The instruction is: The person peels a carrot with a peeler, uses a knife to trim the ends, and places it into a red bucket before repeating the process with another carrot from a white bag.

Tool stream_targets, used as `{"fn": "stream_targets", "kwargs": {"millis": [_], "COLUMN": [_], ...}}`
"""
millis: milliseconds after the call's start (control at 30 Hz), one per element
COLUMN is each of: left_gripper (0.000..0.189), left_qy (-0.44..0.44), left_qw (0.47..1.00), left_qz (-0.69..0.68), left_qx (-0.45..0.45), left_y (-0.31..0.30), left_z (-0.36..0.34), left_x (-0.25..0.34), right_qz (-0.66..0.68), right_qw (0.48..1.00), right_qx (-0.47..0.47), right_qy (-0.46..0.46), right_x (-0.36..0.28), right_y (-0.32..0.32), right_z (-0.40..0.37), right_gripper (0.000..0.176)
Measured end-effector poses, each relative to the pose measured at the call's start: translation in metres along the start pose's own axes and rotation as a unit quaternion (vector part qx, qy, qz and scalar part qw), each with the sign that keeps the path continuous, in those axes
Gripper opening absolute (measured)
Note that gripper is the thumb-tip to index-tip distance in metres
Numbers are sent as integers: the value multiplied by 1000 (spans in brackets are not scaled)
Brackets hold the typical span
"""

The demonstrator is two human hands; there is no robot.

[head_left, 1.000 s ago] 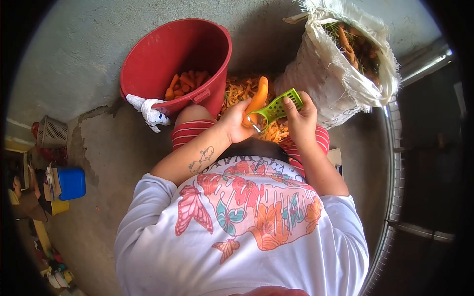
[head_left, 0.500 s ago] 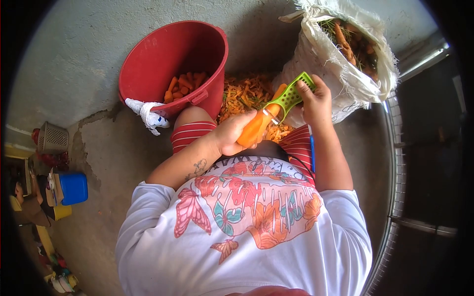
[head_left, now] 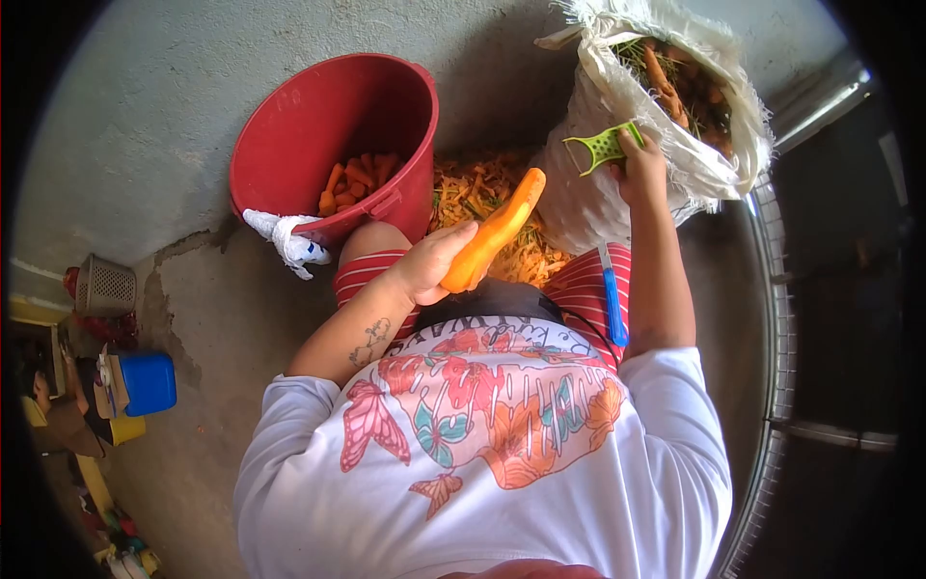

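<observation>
My left hand [head_left: 436, 262] is closed around the thick lower end of a peeled carrot [head_left: 502, 229], whose narrow tip points up and to the right. Off to the right, my right hand [head_left: 641, 166] grips a green peeler [head_left: 602, 149] by its perforated handle. The peeler's head faces left, apart from the carrot and in front of the white sack. Orange peelings [head_left: 473, 188] lie heaped on the floor beyond my knees. A knife with a blue handle [head_left: 614, 307] rests on my right thigh.
A red tub [head_left: 289, 135] with peeled carrots [head_left: 355, 181] inside stands at the left, a white cloth [head_left: 289, 241] tied to its rim. At the right, a white woven sack [head_left: 588, 92] holds unpeeled carrots [head_left: 666, 87]. Another person [head_left: 72, 415] is at the far left by a blue container [head_left: 149, 382].
My right hand has drawn the peeler off the carrot, up and to the right. The carrot has shifted slightly left in my left hand, and the knife on my thigh shows more fully.
</observation>
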State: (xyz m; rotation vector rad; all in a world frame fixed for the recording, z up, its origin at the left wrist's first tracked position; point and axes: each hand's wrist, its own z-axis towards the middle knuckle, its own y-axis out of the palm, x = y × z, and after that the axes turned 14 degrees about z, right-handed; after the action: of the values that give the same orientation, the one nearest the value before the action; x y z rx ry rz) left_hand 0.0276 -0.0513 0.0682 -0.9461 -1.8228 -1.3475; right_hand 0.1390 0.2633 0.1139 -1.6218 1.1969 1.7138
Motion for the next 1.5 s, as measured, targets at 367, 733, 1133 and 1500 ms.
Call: {"fn": "stream_targets", "kwargs": {"millis": [367, 733, 1133, 1500], "left_gripper": [38, 32, 30, 30], "left_qy": [30, 52, 55, 107], "left_qw": [995, 990, 987, 976], "left_qz": [-19, 5, -19, -27], "left_qx": [96, 131, 150, 186], "left_y": [-3, 3, -2, 6], "left_z": [23, 17, 18, 24], "left_x": [-20, -20, -23, -14], "right_qz": [327, 378, 338, 82], "right_qw": [871, 873, 922, 967], "right_qx": [-302, -206, -112, -205], "right_qy": [207, 229, 151, 128], "right_x": [42, 19, 29, 48], "right_y": [44, 35, 33, 60], "right_z": [-80, -94, -84, -108], "right_gripper": [15, 30, 15, 25]}}
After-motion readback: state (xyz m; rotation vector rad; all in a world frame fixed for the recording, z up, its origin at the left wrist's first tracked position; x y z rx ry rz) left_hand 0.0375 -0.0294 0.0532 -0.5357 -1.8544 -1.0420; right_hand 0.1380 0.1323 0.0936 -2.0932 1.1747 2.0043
